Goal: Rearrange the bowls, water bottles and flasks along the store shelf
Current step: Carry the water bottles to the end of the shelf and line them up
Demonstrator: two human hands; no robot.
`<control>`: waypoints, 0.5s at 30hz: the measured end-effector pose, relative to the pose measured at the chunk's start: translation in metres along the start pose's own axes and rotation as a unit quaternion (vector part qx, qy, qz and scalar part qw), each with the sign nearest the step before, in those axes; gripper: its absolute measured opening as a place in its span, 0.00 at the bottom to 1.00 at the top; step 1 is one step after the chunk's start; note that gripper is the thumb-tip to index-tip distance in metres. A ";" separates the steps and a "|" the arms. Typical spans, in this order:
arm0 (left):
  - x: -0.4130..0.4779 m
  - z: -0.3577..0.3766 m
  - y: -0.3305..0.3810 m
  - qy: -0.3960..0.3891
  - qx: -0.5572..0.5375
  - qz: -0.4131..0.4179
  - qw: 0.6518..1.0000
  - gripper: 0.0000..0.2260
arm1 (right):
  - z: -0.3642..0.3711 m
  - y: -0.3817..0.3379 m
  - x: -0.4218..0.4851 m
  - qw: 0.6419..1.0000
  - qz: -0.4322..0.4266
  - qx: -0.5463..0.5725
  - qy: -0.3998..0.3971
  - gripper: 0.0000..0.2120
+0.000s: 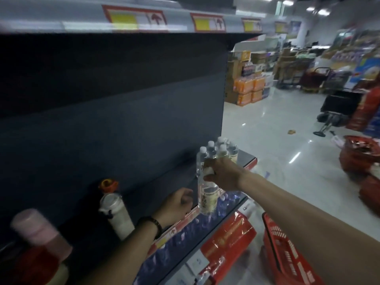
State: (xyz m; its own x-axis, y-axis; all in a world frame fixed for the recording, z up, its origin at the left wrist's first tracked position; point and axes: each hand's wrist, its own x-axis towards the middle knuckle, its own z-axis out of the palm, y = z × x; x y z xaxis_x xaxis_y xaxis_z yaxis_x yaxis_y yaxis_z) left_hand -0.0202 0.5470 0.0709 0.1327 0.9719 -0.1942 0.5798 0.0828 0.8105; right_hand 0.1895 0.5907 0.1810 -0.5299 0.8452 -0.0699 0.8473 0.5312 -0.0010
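My right hand (223, 174) grips a clear water bottle (207, 194) with a white cap and pale label, held tilted just above the front edge of the dark shelf (115, 182). Behind it, several more water bottles (223, 150) stand grouped at the shelf's right end. My left hand (175, 204), loosely curled and holding nothing, hovers at the shelf edge just left of the held bottle. A white flask (116, 210) with an orange lid stands on the shelf to the left. At the near left stands a pink-capped flask (41, 241), blurred.
Below the shelf edge lie packs of blue-tinted bottles (205, 221) and red wrapped packages (228, 239). A red shopping basket (287, 256) sits on the floor at lower right, another red basket (358, 153) farther right. Stacked boxes (248, 89) and carts fill the aisle beyond.
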 end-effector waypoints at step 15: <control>0.137 0.046 0.005 -0.004 -0.098 -0.106 0.990 0.18 | 0.027 0.112 0.116 0.992 0.040 0.121 -0.018 0.18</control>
State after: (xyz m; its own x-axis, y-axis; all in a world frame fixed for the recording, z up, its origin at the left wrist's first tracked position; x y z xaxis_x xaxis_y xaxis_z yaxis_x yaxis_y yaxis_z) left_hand 0.0377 0.6707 0.0226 0.0318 0.9264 -0.3751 0.4281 0.3265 0.8427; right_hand 0.2237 0.7464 0.1454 -0.4632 0.8789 -0.1143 0.8726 0.4296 -0.2324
